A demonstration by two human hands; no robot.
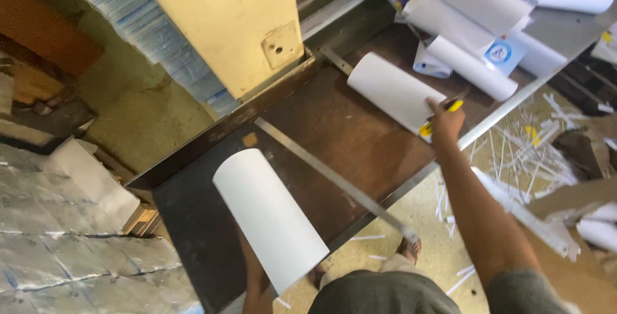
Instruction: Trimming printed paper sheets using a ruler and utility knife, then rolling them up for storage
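The right hand (445, 120) is stretched out over the far part of the dark brown desk (347, 134), and its fingers are closed around a small yellow and black tool (443, 113), probably a cutter; only the two ends of the tool show out of the fist. This hand is touching the near end of a rolled white paper (393, 92) that lies on the desk, close to its right edge. The left hand is hidden behind a second, bigger white paper roll (270, 217), so I cannot tell if it is open or closed; only the forearm (254, 278) is seen below the roll. This bigger roll stands tilted over the near left corner of the desk, with its lower end toward the person. Between the two rolls a long thin metal ruler (328, 176) lies diagonally on the desk, and its near end goes over the desk edge. At the back of the desk rises the cream-coloured body of a machine (225, 18). Further to the right, more rolled sheets (472, 15) are piled together, some with a blue round mark. On the floor at the right side many narrow white paper strips (533, 147) are scattered.
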